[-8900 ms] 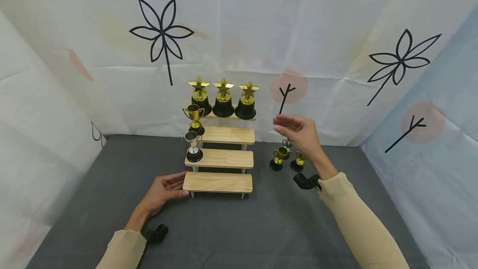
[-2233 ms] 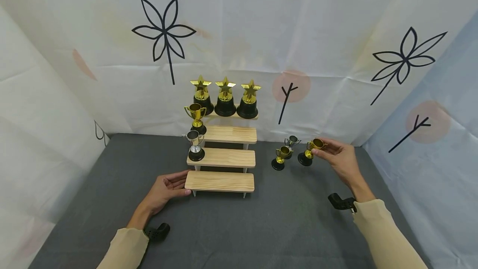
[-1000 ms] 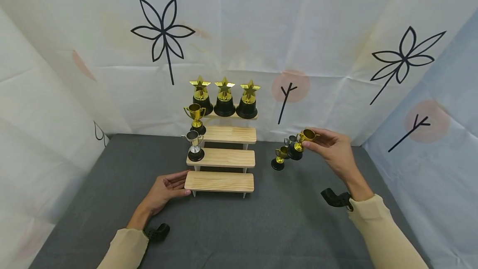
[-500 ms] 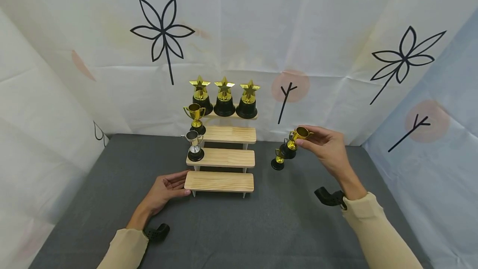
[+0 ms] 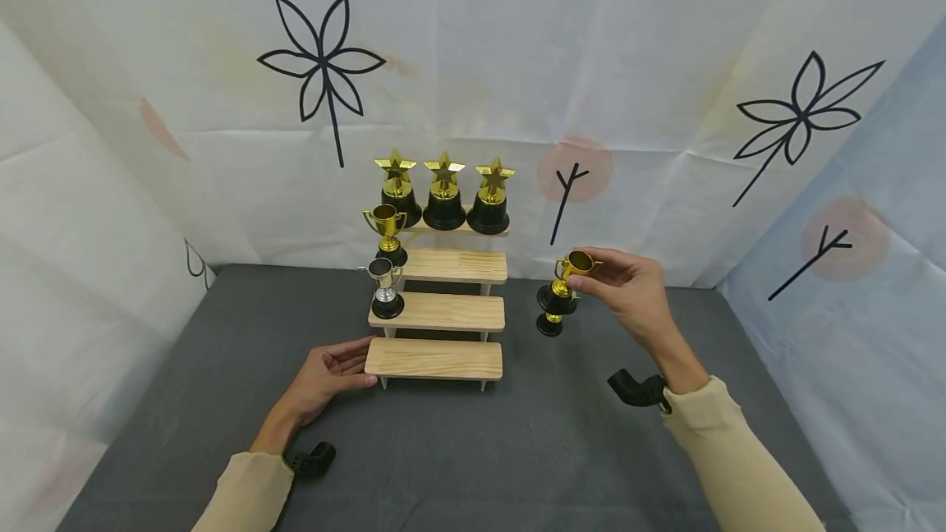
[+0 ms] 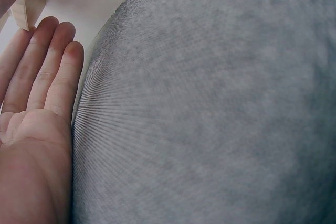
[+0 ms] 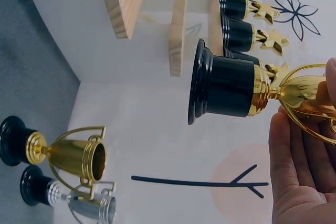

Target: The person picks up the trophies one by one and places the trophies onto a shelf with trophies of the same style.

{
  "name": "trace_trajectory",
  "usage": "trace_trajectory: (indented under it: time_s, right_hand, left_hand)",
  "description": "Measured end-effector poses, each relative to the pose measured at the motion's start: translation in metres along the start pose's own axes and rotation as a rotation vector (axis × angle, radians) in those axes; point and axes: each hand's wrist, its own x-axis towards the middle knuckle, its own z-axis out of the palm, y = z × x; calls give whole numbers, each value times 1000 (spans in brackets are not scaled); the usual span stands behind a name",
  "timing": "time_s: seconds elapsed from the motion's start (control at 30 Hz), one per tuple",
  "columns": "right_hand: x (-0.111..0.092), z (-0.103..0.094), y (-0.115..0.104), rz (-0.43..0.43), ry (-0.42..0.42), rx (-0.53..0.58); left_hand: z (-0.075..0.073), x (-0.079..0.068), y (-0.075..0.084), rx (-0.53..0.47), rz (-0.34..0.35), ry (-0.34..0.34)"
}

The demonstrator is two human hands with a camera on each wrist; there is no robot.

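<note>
My right hand pinches a small gold trophy cup by its bowl and holds it in the air, right of the wooden tiered stand. In the right wrist view the held trophy's black base points at the stand. Below it, a gold trophy cup and a silver trophy cup stand on the table; in the head view the held one mostly hides them. My left hand touches the left end of the lowest step, its fingers nearly straight beside the board.
Three gold star trophies line the top step. A gold trophy cup stands at the left of the second step, a silver trophy cup at the left of the third. White printed cloth hangs behind the grey table.
My right hand took a gold trophy cup from the group on the right, lifted it and moved it left, towards the stand. The left hand has stayed at the lowest step.
</note>
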Motion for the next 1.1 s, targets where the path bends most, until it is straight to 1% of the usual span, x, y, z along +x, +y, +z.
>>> trace_trajectory:
  time_s: [0.23,0.47,0.6,0.83,1.1]
  right_hand:
    - [1,8,0,-3,2,-3]
    - [3,16,-2,12,4,-9]
    - [5,21,-3,26,0,15]
    - [10,31,-7,20,-18,62]
    - [16,42,-12,22,-38,111]
  left_hand:
    - [-1,0,-1,4,-3,-4]
    - [-2,0,-1,-2,13,-17]
    - [-2,0,-1,2,11,-17]
    - [-2,0,-1,10,23,-15]
    - [-2,0,-1,-7,29,-26]
